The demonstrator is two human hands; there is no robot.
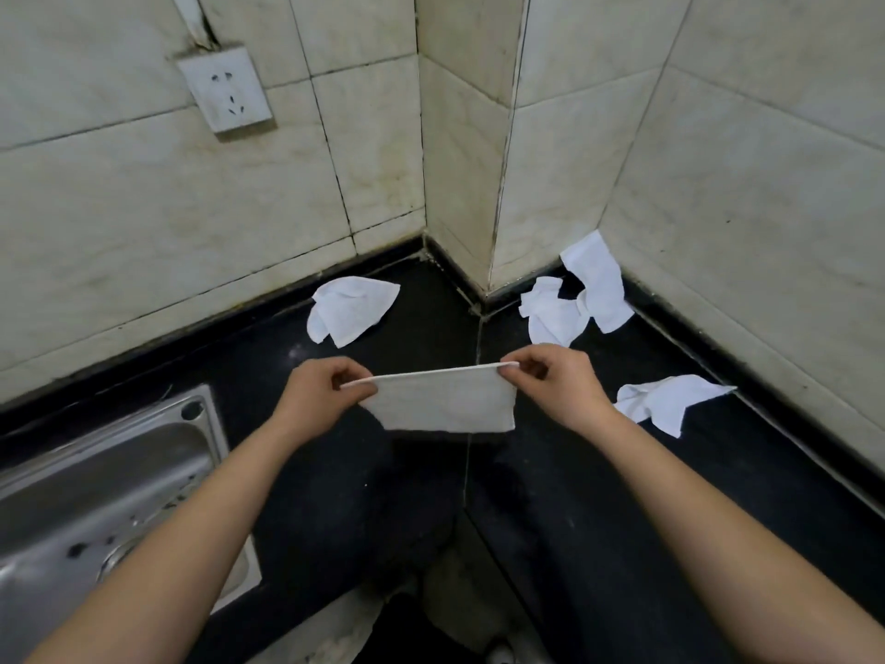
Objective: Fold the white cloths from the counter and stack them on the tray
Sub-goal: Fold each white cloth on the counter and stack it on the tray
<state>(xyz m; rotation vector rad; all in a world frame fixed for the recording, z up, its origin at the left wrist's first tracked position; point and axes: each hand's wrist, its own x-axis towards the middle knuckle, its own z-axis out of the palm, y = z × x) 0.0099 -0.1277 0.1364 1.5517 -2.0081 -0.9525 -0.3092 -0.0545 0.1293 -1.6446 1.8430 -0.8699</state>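
Left hand (318, 393) and right hand (550, 383) fingers pinch folded cloth (443, 404) top corners. Crumpled cloths (352, 309) lie beyond fingers on counter (416, 309). Sink (96, 476) contents unclear.

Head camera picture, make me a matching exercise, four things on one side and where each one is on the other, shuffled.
Things:
1. held cloth
2. sink
3. wall socket
4. cloth pile

Places:
A. on the tiled wall, upper left
B. in the far corner, on the counter
C. set into the counter, left side
D. stretched between left hand and right hand

Pairs: 1-D, 2-C, 3-A, 4-B
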